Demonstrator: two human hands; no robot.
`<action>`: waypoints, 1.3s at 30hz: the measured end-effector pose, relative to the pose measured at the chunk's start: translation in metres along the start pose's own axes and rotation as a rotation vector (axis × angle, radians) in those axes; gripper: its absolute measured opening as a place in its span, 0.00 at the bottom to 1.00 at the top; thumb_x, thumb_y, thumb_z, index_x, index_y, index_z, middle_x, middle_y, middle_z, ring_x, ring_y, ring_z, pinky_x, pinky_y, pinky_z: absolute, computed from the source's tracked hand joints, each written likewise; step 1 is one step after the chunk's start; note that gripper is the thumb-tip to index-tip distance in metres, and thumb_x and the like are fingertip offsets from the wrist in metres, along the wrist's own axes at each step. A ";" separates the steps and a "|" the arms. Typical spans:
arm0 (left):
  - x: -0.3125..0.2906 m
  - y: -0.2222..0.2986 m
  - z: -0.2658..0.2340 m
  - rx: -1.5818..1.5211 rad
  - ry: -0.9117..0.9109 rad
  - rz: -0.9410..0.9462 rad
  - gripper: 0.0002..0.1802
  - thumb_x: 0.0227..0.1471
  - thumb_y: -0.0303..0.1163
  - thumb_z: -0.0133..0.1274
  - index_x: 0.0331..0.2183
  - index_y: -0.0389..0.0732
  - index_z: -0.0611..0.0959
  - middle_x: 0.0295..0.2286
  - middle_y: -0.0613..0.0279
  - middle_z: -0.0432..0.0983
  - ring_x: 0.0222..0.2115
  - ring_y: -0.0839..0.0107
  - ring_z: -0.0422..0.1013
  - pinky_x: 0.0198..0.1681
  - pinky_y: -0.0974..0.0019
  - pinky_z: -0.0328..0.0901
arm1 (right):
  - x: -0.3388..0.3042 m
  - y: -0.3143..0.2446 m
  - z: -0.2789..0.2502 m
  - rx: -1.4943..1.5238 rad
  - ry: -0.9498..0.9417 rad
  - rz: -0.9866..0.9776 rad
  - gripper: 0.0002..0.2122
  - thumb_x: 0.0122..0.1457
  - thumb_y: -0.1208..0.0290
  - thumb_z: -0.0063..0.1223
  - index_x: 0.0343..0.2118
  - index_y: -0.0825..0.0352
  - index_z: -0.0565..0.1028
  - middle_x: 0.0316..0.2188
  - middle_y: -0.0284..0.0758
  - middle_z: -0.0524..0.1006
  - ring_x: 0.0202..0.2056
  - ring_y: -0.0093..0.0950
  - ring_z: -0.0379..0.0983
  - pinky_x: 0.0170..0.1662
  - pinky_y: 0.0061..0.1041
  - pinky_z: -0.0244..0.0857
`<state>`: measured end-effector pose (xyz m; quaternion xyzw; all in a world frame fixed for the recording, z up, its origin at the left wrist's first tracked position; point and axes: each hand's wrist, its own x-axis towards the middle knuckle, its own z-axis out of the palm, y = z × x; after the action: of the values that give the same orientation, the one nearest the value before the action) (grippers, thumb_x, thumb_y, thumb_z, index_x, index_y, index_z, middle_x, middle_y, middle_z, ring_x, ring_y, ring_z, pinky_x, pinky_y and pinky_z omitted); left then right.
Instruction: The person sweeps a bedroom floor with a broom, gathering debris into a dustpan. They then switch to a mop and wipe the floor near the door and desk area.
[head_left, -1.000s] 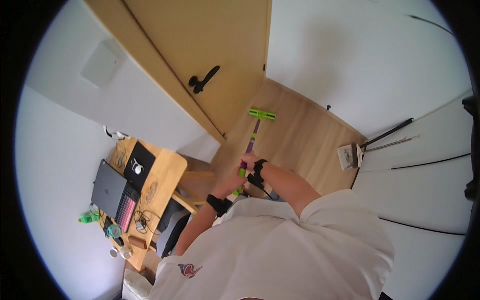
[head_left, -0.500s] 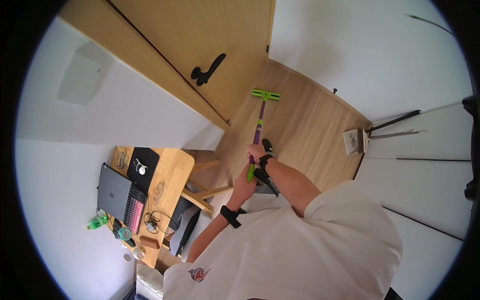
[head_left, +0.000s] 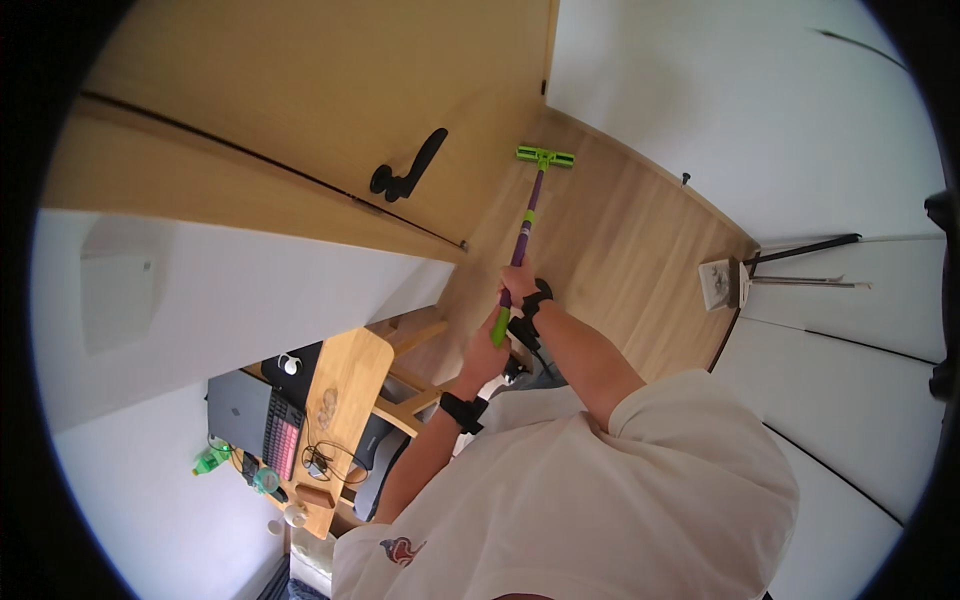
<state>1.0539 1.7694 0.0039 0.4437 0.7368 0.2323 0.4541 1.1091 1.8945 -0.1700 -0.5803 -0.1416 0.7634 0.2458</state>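
While the mop (head_left: pixel 527 222) reaches ahead of both hands, its head on the floor (head_left: pixel 610 250) by the door (head_left: pixel 330 90), right hand (head_left: pixel 519 284) and left hand (head_left: pixel 486 355) clench its handle; pushing farther could knock the door.

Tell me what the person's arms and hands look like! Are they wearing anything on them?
Both arms are bare below short, loose, cream-white sleeves of a T-shirt that has a small red and dark emblem on its front. Each wrist carries a black band: one on the left wrist, one on the right wrist. The left hand and right hand are bare, with no gloves.
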 end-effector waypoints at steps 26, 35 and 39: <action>0.138 -0.012 0.001 0.094 -0.017 0.042 0.33 0.47 0.27 0.51 0.57 0.49 0.67 0.34 0.39 0.75 0.35 0.46 0.72 0.39 0.60 0.67 | 0.102 -0.072 0.014 0.225 0.097 0.079 0.25 0.57 0.76 0.43 0.56 0.50 0.50 0.14 0.33 0.61 0.13 0.27 0.59 0.14 0.32 0.58; 0.200 -0.004 -0.062 0.076 -0.016 0.132 0.30 0.46 0.27 0.52 0.55 0.45 0.71 0.36 0.39 0.75 0.34 0.55 0.75 0.40 0.64 0.66 | 0.127 -0.115 0.073 0.313 0.168 -0.087 0.15 0.53 0.79 0.44 0.42 0.59 0.58 0.17 0.35 0.64 0.13 0.28 0.62 0.15 0.32 0.62; 0.201 0.009 -0.090 0.112 -0.066 0.103 0.32 0.44 0.26 0.52 0.55 0.43 0.71 0.35 0.42 0.76 0.35 0.58 0.75 0.41 0.66 0.66 | 0.127 -0.120 0.090 0.350 0.139 -0.118 0.16 0.51 0.79 0.43 0.43 0.59 0.59 0.17 0.37 0.65 0.13 0.31 0.63 0.15 0.34 0.62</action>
<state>0.9405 1.9532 -0.0397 0.5130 0.7095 0.1990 0.4403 1.0224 2.0697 -0.1883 -0.5707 -0.0230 0.7187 0.3964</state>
